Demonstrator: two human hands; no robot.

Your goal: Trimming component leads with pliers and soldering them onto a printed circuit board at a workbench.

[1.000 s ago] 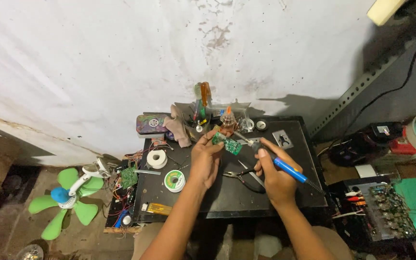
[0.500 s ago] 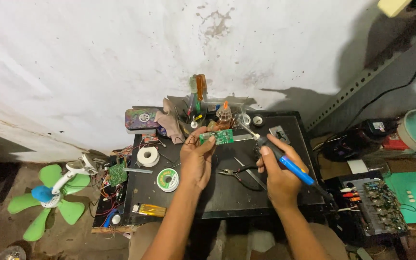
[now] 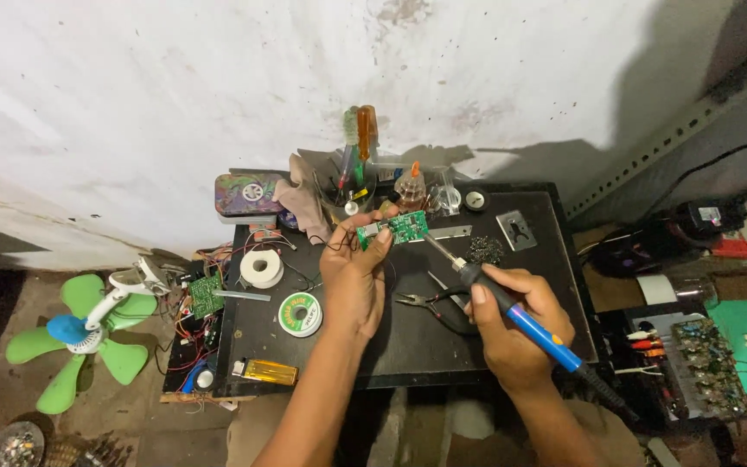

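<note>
Since the earlier frame our head camera has dipped and closed in: the dark worktop (image 3: 512,285) now sits lower in frame, and the iron tip has come up to the board. Our left hand (image 3: 356,272), centre of frame, pinches a small green rectangular circuit board (image 3: 401,227) between thumb and fingertips, holding it just above the worktop's upper middle. Our right hand (image 3: 516,329), lower right of centre, is closed around a blue-handled soldering iron with a black grip (image 3: 512,313); its metal tip points up-left and meets the board's right edge. Whether it actually touches, we can't tell.

Black-handled pliers (image 3: 434,304) lie on the worktop between the two hands. Left of the left hand: a green solder spool (image 3: 300,314) and a white tape roll (image 3: 262,268). A cup of screwdrivers (image 3: 356,177) stands at the worktop's upper edge. A green-bladed small fan (image 3: 79,333) lies at far left on the floor.
</note>
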